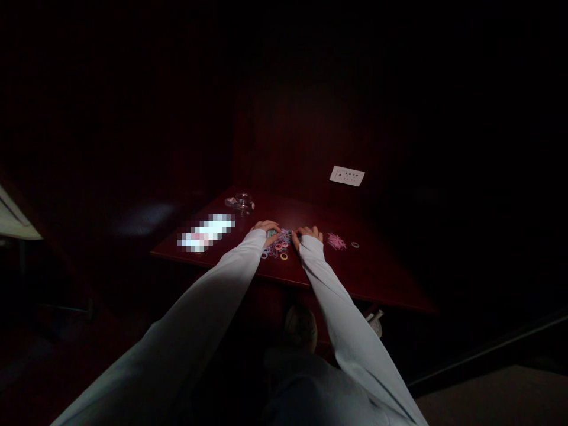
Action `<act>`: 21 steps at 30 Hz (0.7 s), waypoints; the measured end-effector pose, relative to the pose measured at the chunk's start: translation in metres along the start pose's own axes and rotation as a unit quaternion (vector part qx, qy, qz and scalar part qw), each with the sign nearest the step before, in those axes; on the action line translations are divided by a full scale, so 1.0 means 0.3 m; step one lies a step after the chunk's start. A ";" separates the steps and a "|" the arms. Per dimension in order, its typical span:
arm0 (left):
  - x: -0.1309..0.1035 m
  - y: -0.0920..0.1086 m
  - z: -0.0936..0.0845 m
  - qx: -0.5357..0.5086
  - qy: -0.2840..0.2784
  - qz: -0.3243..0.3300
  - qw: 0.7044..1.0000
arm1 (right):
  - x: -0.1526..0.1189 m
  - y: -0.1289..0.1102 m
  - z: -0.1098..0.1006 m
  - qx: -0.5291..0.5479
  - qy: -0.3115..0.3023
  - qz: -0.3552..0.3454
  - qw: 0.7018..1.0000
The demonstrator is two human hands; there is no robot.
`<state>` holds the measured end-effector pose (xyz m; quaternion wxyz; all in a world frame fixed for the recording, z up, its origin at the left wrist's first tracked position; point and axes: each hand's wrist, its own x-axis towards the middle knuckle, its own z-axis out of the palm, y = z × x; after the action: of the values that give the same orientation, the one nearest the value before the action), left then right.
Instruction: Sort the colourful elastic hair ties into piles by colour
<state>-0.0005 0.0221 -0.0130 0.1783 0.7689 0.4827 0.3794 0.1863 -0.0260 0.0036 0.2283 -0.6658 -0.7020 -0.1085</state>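
Observation:
A loose pile of small coloured bands and rings [281,244] lies on the dark red table [248,260]. At the pile's left edge is my left hand [267,229], its fingers curved over the bands. My right hand [307,235] rests at the right edge of the pile, fingers bent and apart. Whether either hand pinches a band is too small to tell. A yellow ring [284,257] sits at the front of the pile. To the right of my right hand are a heap of pink bands [336,241] and a single greenish ring [355,244].
A bright, blurred-out rectangle [206,232] lies on the table's left part. Behind it stands a clear container [244,202]. A white socket panel [347,176] is on the back wall. The table's front edge runs below my wrists.

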 end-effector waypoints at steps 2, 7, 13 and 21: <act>0.000 0.000 0.000 -0.002 0.002 0.000 1.000 | 0.002 -0.008 0.002 -0.009 -0.006 -0.019 1.000; 0.000 -0.008 0.002 -0.004 0.011 0.003 1.000 | 0.014 -0.027 -0.003 -0.016 -0.026 -0.049 0.998; -0.004 -0.016 0.003 -0.001 0.014 0.014 1.000 | 0.027 -0.030 -0.002 0.006 -0.032 -0.034 0.999; -0.023 -0.003 -0.002 -0.010 0.052 0.030 0.998 | 0.042 -0.006 0.023 0.181 0.020 0.037 0.983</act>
<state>-0.0031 0.0163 -0.0161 0.1490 0.7605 0.4642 0.4289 0.1831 -0.0117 0.0037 0.3623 -0.6369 -0.6804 0.0156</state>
